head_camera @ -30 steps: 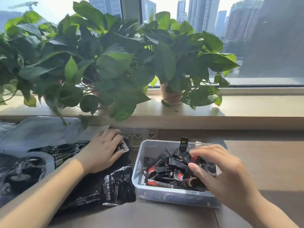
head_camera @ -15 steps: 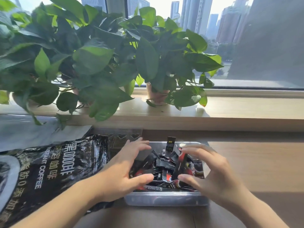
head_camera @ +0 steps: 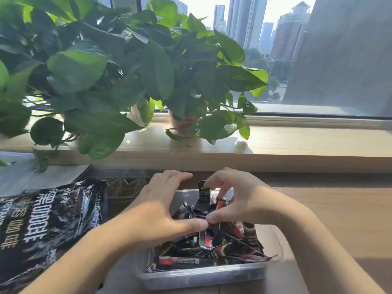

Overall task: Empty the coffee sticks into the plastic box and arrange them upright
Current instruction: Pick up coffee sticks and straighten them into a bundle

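Along the windowsill (head_camera: 297,143) stand leafy potted plants (head_camera: 127,81). Below, on the wooden table (head_camera: 339,209), a black coffee bag (head_camera: 48,230) lies left of the clear plastic box (head_camera: 201,276). Over the box, the left hand (head_camera: 161,211), fingers straight and together, presses the pile, and the right hand (head_camera: 237,200) curls round jumbled coffee sticks (head_camera: 212,249) inside. One upright stick (head_camera: 204,193) stands at the back.

Leafy green pot plants (head_camera: 101,77) fill the view from 9 to 12 o'clock, standing on a pale wooden windowsill (head_camera: 307,143). One reddish pot (head_camera: 182,124) shows near centre, partly screened by leaves. Window glass (head_camera: 343,60) occupies 1 to 3 o'clock, with high-rise buildings (head_camera: 252,26) beyond at 1 o'clock. A wooden table (head_camera: 343,211) lies at 4 o'clock. A pale grey sheet (head_camera: 27,179) lies at 9 o'clock. A blurred clear item with heart shapes (head_camera: 125,184) lies just beside it.
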`<state>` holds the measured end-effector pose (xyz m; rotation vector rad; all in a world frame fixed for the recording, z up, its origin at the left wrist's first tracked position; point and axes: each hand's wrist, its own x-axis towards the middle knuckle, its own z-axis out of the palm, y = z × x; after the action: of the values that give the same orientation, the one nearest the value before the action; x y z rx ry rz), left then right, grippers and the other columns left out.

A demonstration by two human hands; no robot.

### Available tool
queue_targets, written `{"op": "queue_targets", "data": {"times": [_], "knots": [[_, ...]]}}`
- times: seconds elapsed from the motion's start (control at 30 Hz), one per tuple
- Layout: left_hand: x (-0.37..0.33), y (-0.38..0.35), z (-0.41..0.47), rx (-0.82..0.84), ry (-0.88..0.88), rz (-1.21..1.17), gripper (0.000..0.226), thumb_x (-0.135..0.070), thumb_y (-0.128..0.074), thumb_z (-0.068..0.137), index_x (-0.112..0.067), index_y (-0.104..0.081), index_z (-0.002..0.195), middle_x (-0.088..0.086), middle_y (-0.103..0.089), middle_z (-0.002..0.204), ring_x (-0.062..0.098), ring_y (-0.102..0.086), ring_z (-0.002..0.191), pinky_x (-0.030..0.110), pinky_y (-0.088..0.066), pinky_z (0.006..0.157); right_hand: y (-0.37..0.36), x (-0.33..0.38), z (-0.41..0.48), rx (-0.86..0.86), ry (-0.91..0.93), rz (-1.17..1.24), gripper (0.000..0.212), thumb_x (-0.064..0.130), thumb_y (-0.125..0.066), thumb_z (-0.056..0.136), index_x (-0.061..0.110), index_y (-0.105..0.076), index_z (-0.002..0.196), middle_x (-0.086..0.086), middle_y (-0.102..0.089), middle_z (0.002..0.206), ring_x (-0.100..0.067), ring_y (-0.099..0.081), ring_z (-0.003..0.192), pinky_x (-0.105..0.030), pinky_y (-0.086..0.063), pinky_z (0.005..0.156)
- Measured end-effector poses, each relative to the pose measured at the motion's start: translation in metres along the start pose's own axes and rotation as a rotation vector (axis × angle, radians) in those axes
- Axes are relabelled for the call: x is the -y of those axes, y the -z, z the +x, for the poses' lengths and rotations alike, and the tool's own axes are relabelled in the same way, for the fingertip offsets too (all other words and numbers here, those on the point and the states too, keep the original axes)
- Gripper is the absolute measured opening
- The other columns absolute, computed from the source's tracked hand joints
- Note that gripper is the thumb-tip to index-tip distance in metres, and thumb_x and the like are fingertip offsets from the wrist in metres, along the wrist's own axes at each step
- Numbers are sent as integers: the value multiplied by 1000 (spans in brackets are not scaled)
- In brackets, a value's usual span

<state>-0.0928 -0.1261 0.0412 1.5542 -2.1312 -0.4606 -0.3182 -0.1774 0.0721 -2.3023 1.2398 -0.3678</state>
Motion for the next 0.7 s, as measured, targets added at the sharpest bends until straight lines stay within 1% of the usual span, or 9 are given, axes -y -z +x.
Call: {"op": "queue_targets", "data": {"times": [0.07,0.17,0.23,0.33,0.4,0.47,0.53,0.6,0.7], "knots": [[-3,-4,21,-25,0,-49,86,-75,-71,66,-46,-38,140,-26,-42,137,-10,-37,129,23,-34,113,-4,-3,10,-47,27,-17,47,50,-86,68,39,-60,106,17,-61,105,-1,-65,88,-24,-57,77],[-3,-8,37,-70,-49,-165,55,-51,-77,78,-37,-58,129,-28,-61,124,-13,-51,119,20,-43,105,-14,-15,10,-130,61,129,27,35,-84,75,34,-59,86,8,-70,84,-7,-67,73,-31,-58,66],[0,-10,37,-93,-103,-230,35,-37,-79,82,-34,-69,115,-24,-70,111,-7,-61,111,21,-48,97,-18,-21,7,-129,100,215,24,26,-83,77,30,-60,82,6,-73,83,-7,-68,69,-28,-52,65],[6,-12,34,-140,-207,-286,10,-18,-79,84,-23,-78,93,-11,-75,93,12,-71,93,31,-55,83,-18,-25,3,-129,124,224,25,27,-84,75,33,-60,82,7,-73,88,-5,-62,61,-20,-48,65],[9,-15,33,-201,-240,-255,8,-15,-77,85,-22,-77,89,-11,-74,87,13,-72,85,29,-56,74,-16,-29,1,-190,131,212,27,29,-85,72,36,-61,82,3,-69,84,-7,-55,56,-18,-46,59],[11,-15,28,-256,-239,-226,6,-15,-76,85,-21,-76,88,-17,-71,80,4,-70,74,18,-52,64,-15,-32,-1,-203,145,171,26,28,-85,71,35,-63,82,4,-66,85,-10,-55,60,-19,-46,57],[11,-13,24,-329,-248,-227,3,-15,-76,86,-17,-75,87,-18,-69,73,1,-67,65,10,-47,57,-15,-35,-3,-197,140,63,24,33,-85,71,36,-64,81,16,-62,91,-7,-58,71,-16,-43,59],[13,-12,23,-443,-254,-187,1,-17,-74,86,-17,-74,87,-10,-68,68,9,-63,58,15,-46,50,-16,-34,-4,-201,126,-51,24,43,-84,70,37,-65,84,31,-56,92,3,-56,74,-13,-41,64],[19,-11,23,-550,-182,-231,7,-15,-75,87,-21,-72,85,-5,-66,70,14,-56,53,17,-45,48,-18,-26,-5,-156,109,-134,37,59,-77,67,40,-67,97,48,-51,94,4,-57,80,-14,-45,71]]}}
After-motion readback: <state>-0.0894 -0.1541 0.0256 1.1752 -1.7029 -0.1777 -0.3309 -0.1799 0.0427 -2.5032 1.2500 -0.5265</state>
